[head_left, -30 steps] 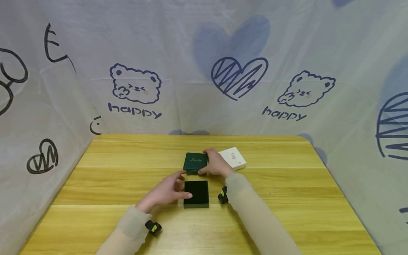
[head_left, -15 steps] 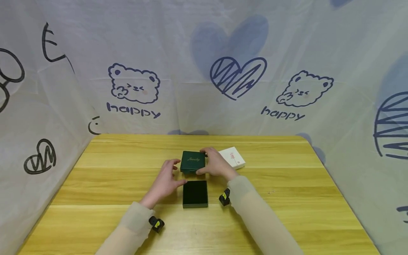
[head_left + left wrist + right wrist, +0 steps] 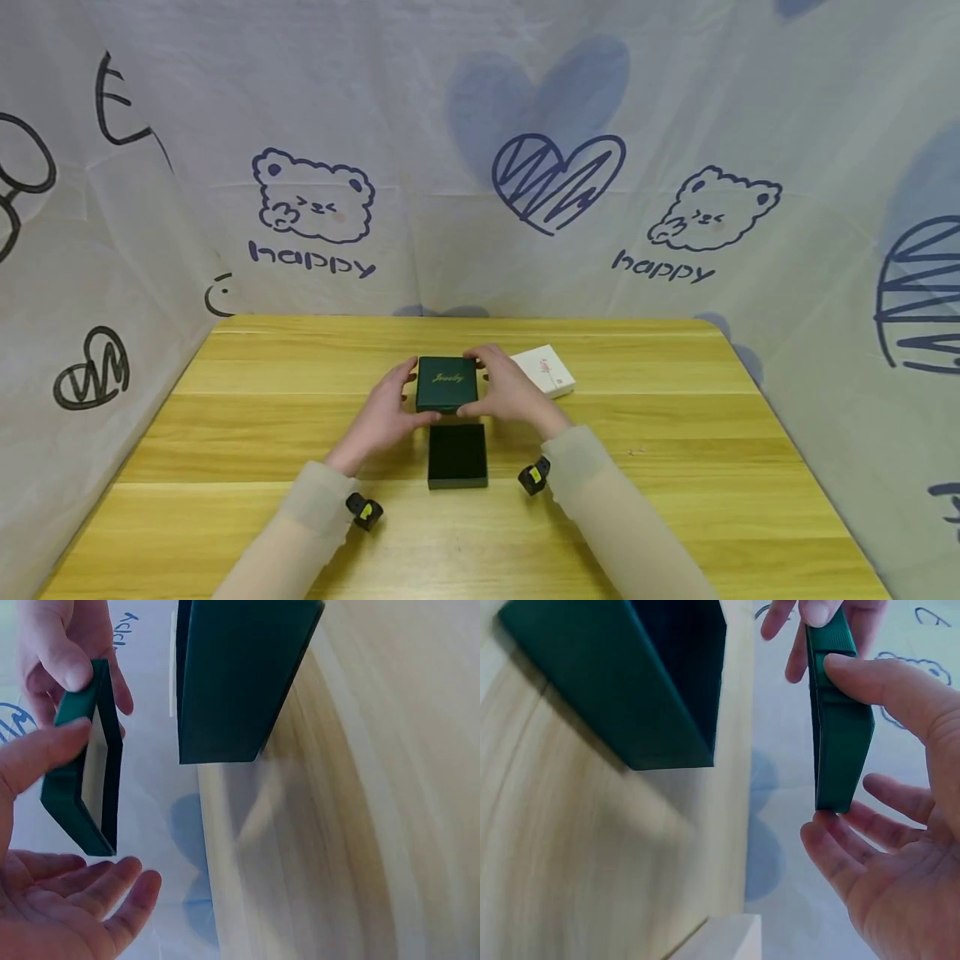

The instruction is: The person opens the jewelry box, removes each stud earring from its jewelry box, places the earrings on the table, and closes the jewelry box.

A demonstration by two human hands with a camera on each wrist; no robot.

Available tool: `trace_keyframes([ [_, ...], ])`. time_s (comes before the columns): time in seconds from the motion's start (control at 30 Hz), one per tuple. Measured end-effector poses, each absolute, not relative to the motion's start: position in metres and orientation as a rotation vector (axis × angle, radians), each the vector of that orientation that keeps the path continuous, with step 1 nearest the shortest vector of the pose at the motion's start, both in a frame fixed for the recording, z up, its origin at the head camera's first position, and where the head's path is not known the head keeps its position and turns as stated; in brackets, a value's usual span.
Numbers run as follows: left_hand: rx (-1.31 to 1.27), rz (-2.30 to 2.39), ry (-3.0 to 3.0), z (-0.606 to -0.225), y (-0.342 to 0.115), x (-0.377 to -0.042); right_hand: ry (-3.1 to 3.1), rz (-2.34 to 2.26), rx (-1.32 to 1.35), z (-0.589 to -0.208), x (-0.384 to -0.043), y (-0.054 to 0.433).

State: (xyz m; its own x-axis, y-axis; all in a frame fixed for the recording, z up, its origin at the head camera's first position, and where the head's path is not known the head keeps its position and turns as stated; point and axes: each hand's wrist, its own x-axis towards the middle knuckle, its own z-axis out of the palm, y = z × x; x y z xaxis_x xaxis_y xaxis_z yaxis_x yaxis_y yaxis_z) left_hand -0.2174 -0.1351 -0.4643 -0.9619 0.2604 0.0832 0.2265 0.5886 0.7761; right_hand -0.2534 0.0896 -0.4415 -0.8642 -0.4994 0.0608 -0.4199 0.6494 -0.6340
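Observation:
A dark green box lid [image 3: 446, 382] with gold "Jewelry" lettering is held up between both hands, its pale inside showing in the left wrist view. My left hand [image 3: 385, 412] grips its left side, the thumb [image 3: 69, 737] against the near wall and the fingers at the far left. From the right, my right hand [image 3: 512, 392] pinches it, the thumb [image 3: 855, 679] on the near wall and fingertips at the far corner. Closer to me on the table stands the open dark green box base [image 3: 458, 482], its dark inside facing up.
A white box [image 3: 546, 371] with a pink floral print lies behind and right of my right hand. The wooden table [image 3: 660, 467] ends at a printed cloth backdrop [image 3: 450, 250].
My left hand has moved from beside the box base up and away to the lid's left side. The lid has shifted slightly left, with the right hand still on it.

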Motion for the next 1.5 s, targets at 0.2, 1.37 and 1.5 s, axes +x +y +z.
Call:
trace_keyframes([
  [0.2,0.55,1.386,2.72,-0.46,-0.139,-0.215,2.742,-1.037,-0.835,-0.433,-0.242,0.094],
  [1.37,0.789,1.301,2.663,-0.452,-0.141,-0.177,2.579,-1.213,-0.901,-0.441,-0.186,0.129],
  [1.5,0.802,1.278,2.614,-0.457,-0.145,-0.176,2.565,-1.225,-0.915,-0.45,-0.185,0.129],
])
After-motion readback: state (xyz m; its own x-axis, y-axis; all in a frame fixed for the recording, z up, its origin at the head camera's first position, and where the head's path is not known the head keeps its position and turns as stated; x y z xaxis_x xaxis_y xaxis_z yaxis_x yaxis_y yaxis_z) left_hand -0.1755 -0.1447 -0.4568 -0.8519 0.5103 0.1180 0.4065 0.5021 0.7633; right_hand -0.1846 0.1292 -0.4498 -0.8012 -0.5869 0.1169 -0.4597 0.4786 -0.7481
